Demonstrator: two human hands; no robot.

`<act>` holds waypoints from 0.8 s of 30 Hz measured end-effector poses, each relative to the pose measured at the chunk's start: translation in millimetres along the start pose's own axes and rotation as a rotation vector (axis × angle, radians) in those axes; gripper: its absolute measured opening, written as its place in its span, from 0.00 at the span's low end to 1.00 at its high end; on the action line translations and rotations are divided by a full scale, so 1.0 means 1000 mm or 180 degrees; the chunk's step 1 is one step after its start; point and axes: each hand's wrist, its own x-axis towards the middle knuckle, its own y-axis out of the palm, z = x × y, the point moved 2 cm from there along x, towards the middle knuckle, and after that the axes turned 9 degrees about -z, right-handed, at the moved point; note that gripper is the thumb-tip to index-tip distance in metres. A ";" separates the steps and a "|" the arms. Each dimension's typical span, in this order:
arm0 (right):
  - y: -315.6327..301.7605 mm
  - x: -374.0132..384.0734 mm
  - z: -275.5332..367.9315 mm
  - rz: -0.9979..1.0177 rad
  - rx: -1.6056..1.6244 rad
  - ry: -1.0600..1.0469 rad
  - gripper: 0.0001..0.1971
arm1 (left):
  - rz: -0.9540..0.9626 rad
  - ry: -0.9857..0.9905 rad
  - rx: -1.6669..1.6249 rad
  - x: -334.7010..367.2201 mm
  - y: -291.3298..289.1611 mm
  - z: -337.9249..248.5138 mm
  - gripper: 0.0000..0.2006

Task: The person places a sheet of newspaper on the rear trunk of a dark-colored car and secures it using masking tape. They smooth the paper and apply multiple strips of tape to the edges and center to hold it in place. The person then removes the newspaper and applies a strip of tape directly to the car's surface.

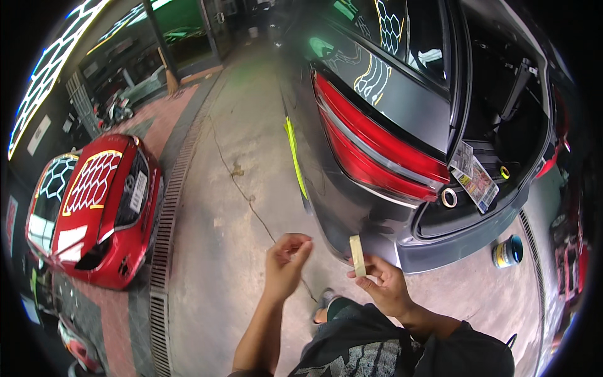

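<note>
In my right hand [389, 289] is a roll of pale yellow masking tape [357, 256], turned edge-on and gripped between thumb and fingers. My left hand [287, 264] is raised a little to the left of the roll, thumb and fingertips pinched together. Whether anything thin is between them is too small to make out. Both hands are just short of the rear corner of a dark grey car [370, 223]. Above them on its body sits a red tail light [377, 144]. A bright yellow-green strip [293, 154] runs along the wheel arch edge.
The open boot holds a newspaper sheet [477, 185], a white tape roll [449, 198] and a small yellow roll [504, 172]. A can [507, 252] stands on the floor at right. Leftward are a floor drain grate [169, 232] and a parked red car [94, 207].
</note>
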 end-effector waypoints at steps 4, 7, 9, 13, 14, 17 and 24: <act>0.048 0.039 -0.032 -0.0099 -0.0137 -0.0177 0.13 | 0.0290 0.0638 0.0426 0.047 -0.017 -0.027 0.03; 0.095 0.093 -0.037 -0.0386 0.0155 -0.0264 0.13 | -0.0144 -0.0018 0.0009 0.087 -0.082 -0.029 0.04; 0.131 0.130 -0.034 -0.0458 0.0210 -0.0636 0.14 | -0.0570 0.0120 0.0201 0.113 -0.138 -0.040 0.03; 0.177 0.206 -0.005 -0.0622 0.0112 -0.0941 0.14 | -0.0617 0.0297 -0.0068 0.180 -0.171 -0.067 0.03; 0.186 0.222 0.000 -0.0683 0.0162 -0.0937 0.14 | -0.0445 0.0345 -0.0104 0.198 -0.172 -0.074 0.04; 0.211 0.262 0.003 -0.1004 0.0113 -0.1029 0.13 | 0.0367 0.0691 0.0660 0.247 -0.175 -0.089 0.06; 0.311 0.291 -0.006 -0.1856 -0.0602 -0.1179 0.14 | 0.1987 0.1913 0.0794 0.368 -0.210 -0.117 0.09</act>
